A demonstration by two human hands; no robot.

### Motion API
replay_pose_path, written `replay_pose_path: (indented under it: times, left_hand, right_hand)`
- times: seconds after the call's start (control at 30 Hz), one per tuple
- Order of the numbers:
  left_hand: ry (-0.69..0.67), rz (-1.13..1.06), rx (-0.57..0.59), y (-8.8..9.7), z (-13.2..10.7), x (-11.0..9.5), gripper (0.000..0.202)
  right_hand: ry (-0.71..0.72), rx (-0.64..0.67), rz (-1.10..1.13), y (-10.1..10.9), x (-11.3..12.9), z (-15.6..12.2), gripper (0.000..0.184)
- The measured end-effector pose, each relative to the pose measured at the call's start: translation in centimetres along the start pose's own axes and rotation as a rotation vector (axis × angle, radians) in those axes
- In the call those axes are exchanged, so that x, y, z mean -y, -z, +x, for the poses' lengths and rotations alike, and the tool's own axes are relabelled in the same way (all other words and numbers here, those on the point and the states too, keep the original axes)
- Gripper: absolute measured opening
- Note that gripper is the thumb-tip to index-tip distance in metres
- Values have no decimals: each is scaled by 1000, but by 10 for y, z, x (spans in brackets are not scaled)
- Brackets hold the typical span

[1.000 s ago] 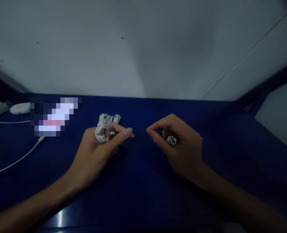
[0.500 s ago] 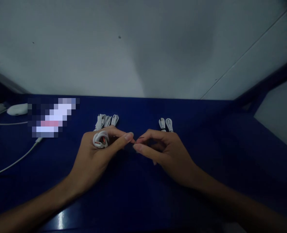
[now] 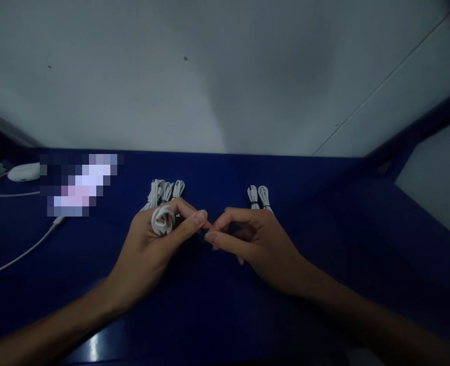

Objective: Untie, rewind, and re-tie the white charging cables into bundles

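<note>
Left hand (image 3: pixel 151 241) curled around white coil (image 3: pixel 163 221), thumb and forefinger close together; coil sits above thumb's base. Right hand (image 3: pixel 268 249) half curled, fingertips at left hand's fingertips; cannot tell whether they pinch anything. Just beyond left hand, white cables (image 3: pixel 166 191); beyond right hand, two tied bundles (image 3: pixel 263 196). Left of left hand, pixelated screen (image 3: pixel 84 185). Beneath hands, blue table (image 3: pixel 194 315).

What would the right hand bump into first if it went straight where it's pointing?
Probably the left hand: its fingertips are right in front, though I can't tell whether the hands touch.
</note>
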State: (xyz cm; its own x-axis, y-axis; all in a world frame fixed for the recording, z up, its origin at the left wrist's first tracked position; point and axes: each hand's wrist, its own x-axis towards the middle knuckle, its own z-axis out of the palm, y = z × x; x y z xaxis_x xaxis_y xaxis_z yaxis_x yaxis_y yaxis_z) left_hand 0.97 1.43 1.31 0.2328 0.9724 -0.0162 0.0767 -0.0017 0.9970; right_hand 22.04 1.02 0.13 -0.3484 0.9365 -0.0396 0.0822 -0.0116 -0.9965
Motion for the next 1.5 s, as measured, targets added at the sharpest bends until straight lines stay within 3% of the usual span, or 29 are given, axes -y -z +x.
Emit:
replay_pose_path:
  times: [0.17,0.6,0.97,1.1,1.17,1.5]
  left_hand:
    - [-43,-16,14,2,3,3,20]
    - [51,-67,-41,1,5,5,17]
    - [54,32,-102,2,7,3,19]
    - [57,75,-122,2,7,2,19]
    - [55,72,-124,2,6,1,17]
    - [28,108,-101,1,6,-3,11]
  right_hand:
    - [24,-23,-14,0,0,0,16]
    - [-24,-2,-24,-2,-3,-2,15]
    - [79,-57,-133,1,-6,-2,6]
    - [178,-184,-202,4,-7,-3,16]
    - [268,-235,-280,5,-8,-3,11]
    - [651,-292,-593,5,-13,1,13]
